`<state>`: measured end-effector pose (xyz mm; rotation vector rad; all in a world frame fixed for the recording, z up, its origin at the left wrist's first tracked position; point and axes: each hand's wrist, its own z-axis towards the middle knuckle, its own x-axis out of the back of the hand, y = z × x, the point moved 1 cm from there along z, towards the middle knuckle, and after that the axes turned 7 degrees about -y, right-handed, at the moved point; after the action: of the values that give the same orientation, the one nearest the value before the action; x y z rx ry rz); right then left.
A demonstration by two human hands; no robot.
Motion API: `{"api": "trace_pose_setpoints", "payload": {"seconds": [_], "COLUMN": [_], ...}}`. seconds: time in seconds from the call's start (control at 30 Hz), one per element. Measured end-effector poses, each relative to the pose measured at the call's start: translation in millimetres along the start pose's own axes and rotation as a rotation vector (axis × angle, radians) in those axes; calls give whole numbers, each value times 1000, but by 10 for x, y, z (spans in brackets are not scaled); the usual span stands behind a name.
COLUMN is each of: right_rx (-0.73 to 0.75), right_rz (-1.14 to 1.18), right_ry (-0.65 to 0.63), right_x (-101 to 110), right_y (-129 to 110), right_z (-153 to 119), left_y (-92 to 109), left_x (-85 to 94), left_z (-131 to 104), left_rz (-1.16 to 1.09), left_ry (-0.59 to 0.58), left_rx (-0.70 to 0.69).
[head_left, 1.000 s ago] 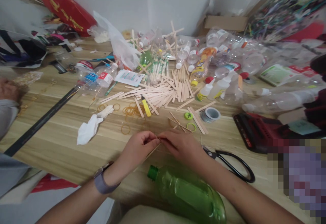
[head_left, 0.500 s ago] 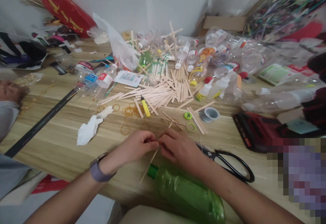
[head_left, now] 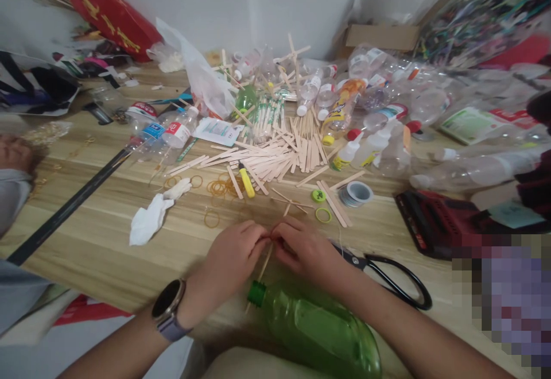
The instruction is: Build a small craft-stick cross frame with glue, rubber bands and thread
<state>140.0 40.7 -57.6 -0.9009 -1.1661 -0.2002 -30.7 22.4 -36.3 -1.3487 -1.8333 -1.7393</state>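
Observation:
My left hand (head_left: 235, 252) and my right hand (head_left: 306, 248) meet fingertip to fingertip over the table, both closed in a pinch. Between them runs a thin wooden stick (head_left: 266, 261), its lower end passing behind the neck of a green plastic bottle (head_left: 318, 324). Beyond my fingers, thin crossed sticks (head_left: 297, 204) appear joined to it. Any small thing in the pinch is hidden by my fingers. The bottle lies on its side below my right forearm. Black-handled scissors (head_left: 398, 284) rest to the right of that forearm.
Flat craft sticks (head_left: 275, 158) lie piled ahead, with rubber bands (head_left: 221, 186) and a yellow-handled tool (head_left: 246, 182) nearer. A wire spool (head_left: 356, 193), white glove (head_left: 150, 218), dark red power-tool battery (head_left: 424, 224) and plastic bottles surround this. Another person's hand (head_left: 15, 155) is at far left.
My left wrist has rolled, bringing the watch face into view, and the fingers have closed in more. The stick's lower end has swung slightly right, against the bottle neck.

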Motion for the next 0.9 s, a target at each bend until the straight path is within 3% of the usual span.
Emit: {"api": "trace_pose_setpoints", "payload": {"seconds": [0.23,0.5,0.67,0.9], "right_rx": [-16,-50,-132,-128], "right_rz": [57,104,146,189], "right_ry": [-10,0,48,46], "right_x": [-5,-14,-7,-4], "right_y": [22,28,17,-12], "right_z": [-4,3,-19,-38], "left_y": [29,-64,-74,-83], "left_x": [-20,-16,-52,-91], "left_z": [-29,112,135,120], "left_rz": [-113,-508,-723,-851], "left_ry": [35,-73,-53,-14], "left_rx": [23,123,201,254]}}
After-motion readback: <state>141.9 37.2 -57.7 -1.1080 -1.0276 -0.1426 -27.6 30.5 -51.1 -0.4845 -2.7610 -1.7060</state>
